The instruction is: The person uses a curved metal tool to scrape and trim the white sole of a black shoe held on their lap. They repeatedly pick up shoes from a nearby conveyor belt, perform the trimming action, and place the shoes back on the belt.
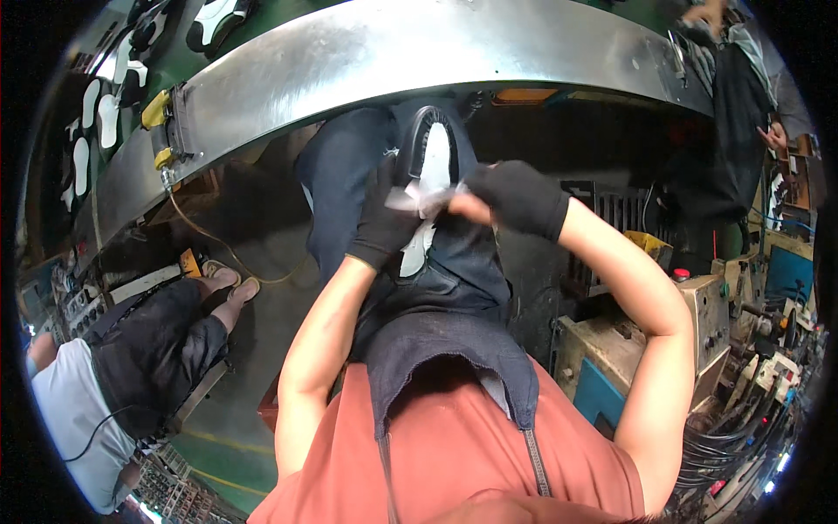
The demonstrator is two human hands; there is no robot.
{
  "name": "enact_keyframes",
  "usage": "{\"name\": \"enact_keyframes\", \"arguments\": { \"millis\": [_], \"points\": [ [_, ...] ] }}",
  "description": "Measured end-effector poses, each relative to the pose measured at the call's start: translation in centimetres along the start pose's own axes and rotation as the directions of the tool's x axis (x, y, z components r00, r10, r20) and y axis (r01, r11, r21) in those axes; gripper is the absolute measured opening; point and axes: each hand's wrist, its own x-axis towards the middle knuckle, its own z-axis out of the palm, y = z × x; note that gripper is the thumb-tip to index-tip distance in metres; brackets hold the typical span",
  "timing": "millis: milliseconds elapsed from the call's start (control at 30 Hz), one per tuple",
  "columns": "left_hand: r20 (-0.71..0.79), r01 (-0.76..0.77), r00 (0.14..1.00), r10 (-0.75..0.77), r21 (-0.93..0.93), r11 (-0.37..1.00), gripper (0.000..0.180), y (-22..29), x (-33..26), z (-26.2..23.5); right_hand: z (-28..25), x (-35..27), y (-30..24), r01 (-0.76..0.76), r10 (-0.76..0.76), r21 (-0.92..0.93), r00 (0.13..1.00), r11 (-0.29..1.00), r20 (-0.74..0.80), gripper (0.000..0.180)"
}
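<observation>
- Shoe (pixel 437 155), black and white, upper centre, between both hands
- Left hand (pixel 385 218), centre, at the shoe; fingers' opening and hold, I cannot tell
- Right hand (pixel 517 199), right of centre; fingers curled (blurred), hold unclear to me
- Bench (pixel 419 42), metal, top

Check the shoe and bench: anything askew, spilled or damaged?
No spill or damage stands out. Mildly odd: the yellow tool sits near the metal bench edge, its cord or hose sagging below, possibly a snag risk. The pale piece between the left hand and right hand, over the shoe, is too blurred to judge.
</observation>
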Motion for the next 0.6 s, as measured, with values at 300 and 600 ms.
{"name": "enact_keyframes", "arguments": {
  "millis": [300, 600],
  "points": [
    [0.193, 0.166, 0.976, -0.096, -0.389, 0.906, 0.109, -0.9, -1.7, -1.5, 2.6, -0.4, -0.4, -0.069, 0.066, -0.261, 0.998, 0.963, -0.021, 0.041],
    [0.132, 0.201, 0.978, -0.162, -0.386, 0.900, 0.105, 1.9, -1.4, -3.2, 7.7, -5.9, -0.8, -0.464, 0.697, 0.864, 0.685, 0.193, 0.212, 0.057]
  ]
}}
